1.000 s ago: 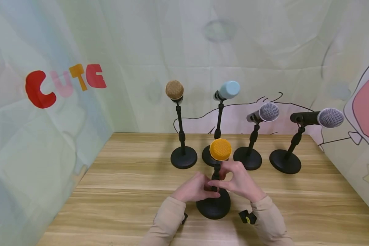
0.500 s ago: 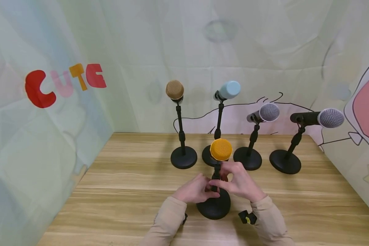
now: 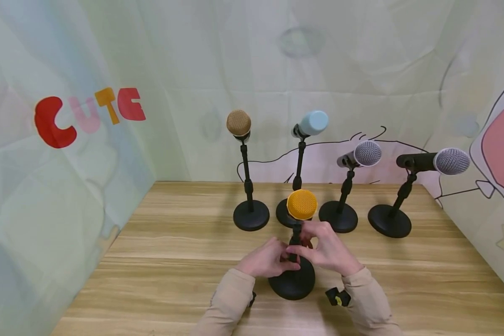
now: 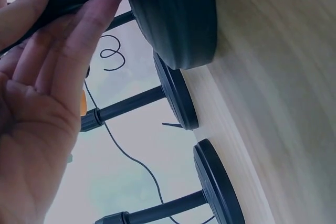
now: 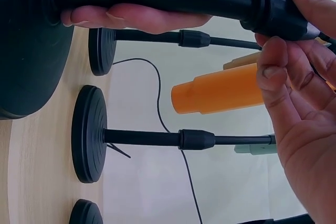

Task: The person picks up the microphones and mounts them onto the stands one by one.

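Note:
A desktop microphone stand with a round black base (image 3: 291, 285) stands at the front middle of the table, bearing an orange microphone (image 3: 302, 204). My left hand (image 3: 266, 259) grips the lower pole just above the base. In the left wrist view its thumb and fingers wrap the pole beside the thick base (image 4: 178, 19). Higher up, my right hand (image 3: 325, 249) pinches the stand's adjusting collar (image 5: 278, 11) between thumb and fingers. The orange handle (image 5: 220, 90) hangs behind the pole in the right wrist view.
Behind stand several more microphones on stands: a gold one (image 3: 238, 122), a light blue one (image 3: 314, 122), a silver one (image 3: 367, 153) and a black one (image 3: 424, 162) with a silver head. The wooden table (image 3: 172, 261) meets printed cloth walls (image 3: 185, 116).

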Tool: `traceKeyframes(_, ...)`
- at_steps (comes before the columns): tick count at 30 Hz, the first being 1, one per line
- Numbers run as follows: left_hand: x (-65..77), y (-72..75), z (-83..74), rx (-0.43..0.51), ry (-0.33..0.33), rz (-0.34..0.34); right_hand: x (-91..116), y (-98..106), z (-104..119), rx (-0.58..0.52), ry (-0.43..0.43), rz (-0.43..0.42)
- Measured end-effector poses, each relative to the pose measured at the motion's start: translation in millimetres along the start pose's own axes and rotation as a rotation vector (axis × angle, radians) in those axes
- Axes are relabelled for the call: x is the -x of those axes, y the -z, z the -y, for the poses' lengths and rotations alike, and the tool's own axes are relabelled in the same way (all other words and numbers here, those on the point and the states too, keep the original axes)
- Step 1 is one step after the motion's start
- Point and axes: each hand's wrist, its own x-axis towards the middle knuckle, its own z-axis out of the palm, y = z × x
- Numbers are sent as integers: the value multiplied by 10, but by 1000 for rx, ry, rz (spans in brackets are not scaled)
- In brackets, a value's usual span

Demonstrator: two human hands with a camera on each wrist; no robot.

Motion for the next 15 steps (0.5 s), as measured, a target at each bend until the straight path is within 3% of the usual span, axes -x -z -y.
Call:
traceKeyframes(7, -6, -2, -5, -3, -12, -5, 10, 24, 24, -66, -53, 50)
traceKeyframes(15, 3, -13, -5, 42, 22, 0, 8, 35, 32, -124, -100, 103)
